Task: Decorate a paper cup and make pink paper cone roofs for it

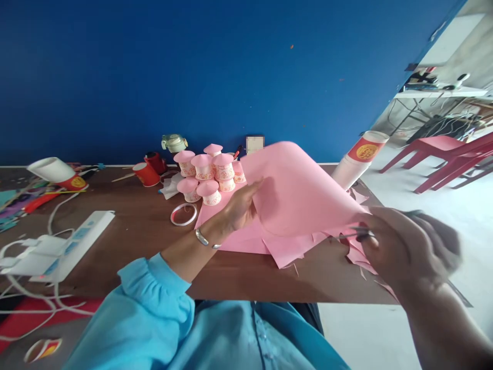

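Note:
My left hand [243, 206] pinches the left edge of a large pink paper sheet [300, 190], held up over the table and curling at the top. At the sheet's lower right corner, my right hand [404, 246], smeared by motion, grips a pair of scissors [361, 234]. The blades point left at the paper's edge; whether they are apart cannot be made out. More pink paper [246, 239] lies flat beneath, and pink offcuts [360, 254] are scattered by my right hand. Beyond my left hand stand several small paper cups with pink cone tops [208, 189].
A tape roll [184, 215] lies left of my left forearm. Red cups [146, 174] stand farther back. Stacked white cups [350, 169] rise at the right. A power strip [79, 244] with cables sits on the left, and a blue wall [231, 77] closes the back.

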### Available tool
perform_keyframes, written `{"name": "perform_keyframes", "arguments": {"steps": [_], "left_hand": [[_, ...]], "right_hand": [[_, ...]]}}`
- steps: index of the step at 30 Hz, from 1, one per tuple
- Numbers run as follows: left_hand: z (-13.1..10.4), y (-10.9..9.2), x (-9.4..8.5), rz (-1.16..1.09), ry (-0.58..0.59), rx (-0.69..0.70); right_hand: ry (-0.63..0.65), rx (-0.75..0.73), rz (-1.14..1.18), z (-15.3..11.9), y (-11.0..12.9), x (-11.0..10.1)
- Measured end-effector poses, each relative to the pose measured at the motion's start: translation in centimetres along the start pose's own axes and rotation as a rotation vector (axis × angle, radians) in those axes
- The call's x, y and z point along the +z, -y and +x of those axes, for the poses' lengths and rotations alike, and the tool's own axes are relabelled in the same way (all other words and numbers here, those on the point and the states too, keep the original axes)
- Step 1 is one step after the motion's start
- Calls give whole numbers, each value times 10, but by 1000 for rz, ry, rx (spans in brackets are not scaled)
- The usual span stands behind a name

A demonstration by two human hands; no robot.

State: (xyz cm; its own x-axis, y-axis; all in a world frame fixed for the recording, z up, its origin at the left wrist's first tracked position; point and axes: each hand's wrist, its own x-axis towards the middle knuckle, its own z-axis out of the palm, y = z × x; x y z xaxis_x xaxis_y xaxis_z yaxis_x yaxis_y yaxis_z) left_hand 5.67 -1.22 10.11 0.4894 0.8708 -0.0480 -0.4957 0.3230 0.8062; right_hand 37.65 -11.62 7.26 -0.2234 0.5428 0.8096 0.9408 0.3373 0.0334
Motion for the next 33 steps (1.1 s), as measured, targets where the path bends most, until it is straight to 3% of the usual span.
{"name": "perform_keyframes", "arguments": {"steps": [2, 4, 6, 8, 10, 12, 16, 21, 26, 33], "left_hand": [[12, 20, -21, 18, -101, -104], [18, 34, -40, 43, -248, -206], [21, 42, -53, 41, -313, -207], [20, 45, -59, 32, -307, -213], [18, 47, -62, 36, -260, -217], [15, 50, -62, 69, -218, -208], [8, 57, -62, 159, -179, -198], [4, 61, -59, 189, -128, -295], [5, 55, -50, 53, -241, -295], [5, 43, -40, -21, -326, -150]], "right_hand": [[-15, -63, -94, -2, 8, 12], [32, 172, -21, -8, 25, 18], [106, 507, 306, -15, 50, 20], [261, 751, 776, -22, 78, 21], [413, 919, 1142, -28, 106, 24], [472, 1022, 1349, -34, 131, 30], [456, 1096, 1437, -39, 159, 42], [451, 1085, 1369, -32, 160, 44], [485, 1066, 1360, -35, 169, 36], [567, 1116, 1456, -44, 190, 36]]}}
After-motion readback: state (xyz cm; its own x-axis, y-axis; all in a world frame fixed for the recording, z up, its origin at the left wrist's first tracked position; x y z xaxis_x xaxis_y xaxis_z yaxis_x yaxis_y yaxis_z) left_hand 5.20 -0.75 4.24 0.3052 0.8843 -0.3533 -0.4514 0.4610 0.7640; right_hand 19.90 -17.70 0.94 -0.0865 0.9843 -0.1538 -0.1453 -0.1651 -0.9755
